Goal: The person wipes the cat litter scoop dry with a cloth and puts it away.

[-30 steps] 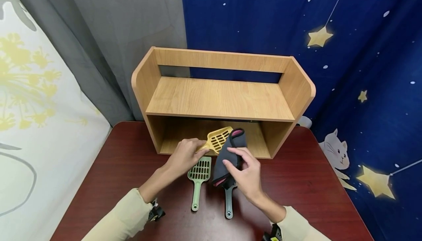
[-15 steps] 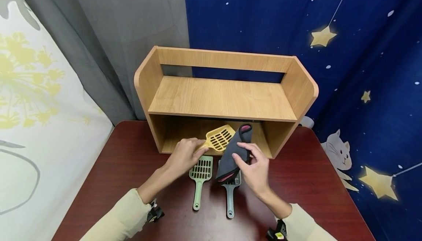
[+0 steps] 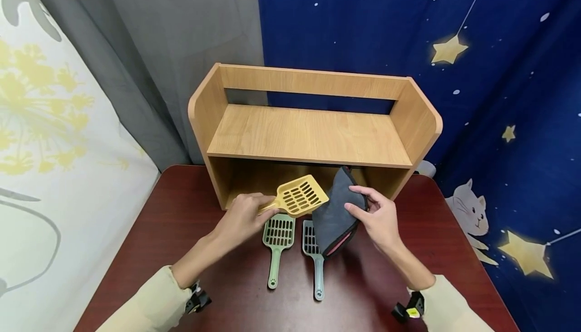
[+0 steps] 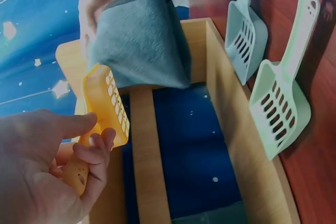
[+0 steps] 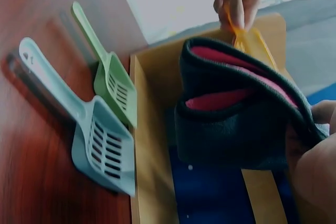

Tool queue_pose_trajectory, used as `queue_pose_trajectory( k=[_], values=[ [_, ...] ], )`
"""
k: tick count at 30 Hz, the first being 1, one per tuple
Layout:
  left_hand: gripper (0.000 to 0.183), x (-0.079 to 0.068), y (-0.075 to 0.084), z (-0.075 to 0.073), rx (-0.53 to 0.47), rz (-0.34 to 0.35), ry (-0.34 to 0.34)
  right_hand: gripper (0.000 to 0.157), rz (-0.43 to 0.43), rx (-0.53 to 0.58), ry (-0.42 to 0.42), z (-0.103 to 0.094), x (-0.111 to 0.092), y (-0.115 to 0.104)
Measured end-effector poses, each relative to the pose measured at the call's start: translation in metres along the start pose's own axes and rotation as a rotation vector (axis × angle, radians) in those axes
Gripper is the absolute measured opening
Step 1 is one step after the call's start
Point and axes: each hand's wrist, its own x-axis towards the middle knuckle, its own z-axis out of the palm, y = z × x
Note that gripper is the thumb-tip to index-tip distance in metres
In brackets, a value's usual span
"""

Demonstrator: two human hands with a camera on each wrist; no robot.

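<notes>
We see a yellow scoop, a pale green scoop and a blue-grey scoop. The cloth is dark grey with black edging and shows pink inside its folds. We find light tan wood grain on the shelf unit and dark reddish brown on the table. One curtain is plain grey; another, a navy curtain, carries yellow stars, white specks and a grey cat. We note yellow-and-grey plant motifs on the white sheet, and cream sleeves.
</notes>
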Motion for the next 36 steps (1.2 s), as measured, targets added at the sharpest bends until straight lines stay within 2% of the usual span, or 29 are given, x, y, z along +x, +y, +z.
queue_pose_trajectory(
  k=[10, 19, 23, 29, 36],
  values=[
    [0.029, 0.007, 0.007, -0.028, -0.079, -0.027, -0.003, 0.045, 0.023, 0.013, -0.11, -0.03, 0.006, 0.001],
    [0.032, 0.027, 0.006, -0.053, -0.054, -0.009, 0.03, 0.043, 0.035, -0.093, -0.183, -0.059, 0.007, 0.005],
    [0.033, 0.039, 0.001, -0.061, -0.028, -0.021, 0.024, 0.042, 0.029, -0.141, -0.195, -0.07, 0.008, 0.007],
    [0.035, 0.06, -0.011, -0.074, -0.007, -0.093, 0.016, 0.041, 0.015, -0.196, -0.204, -0.083, 0.009, 0.008],
    [0.033, 0.082, -0.023, -0.079, 0.021, -0.145, -0.016, 0.041, 0.001, -0.202, -0.214, -0.095, 0.007, 0.009]
  ],
)
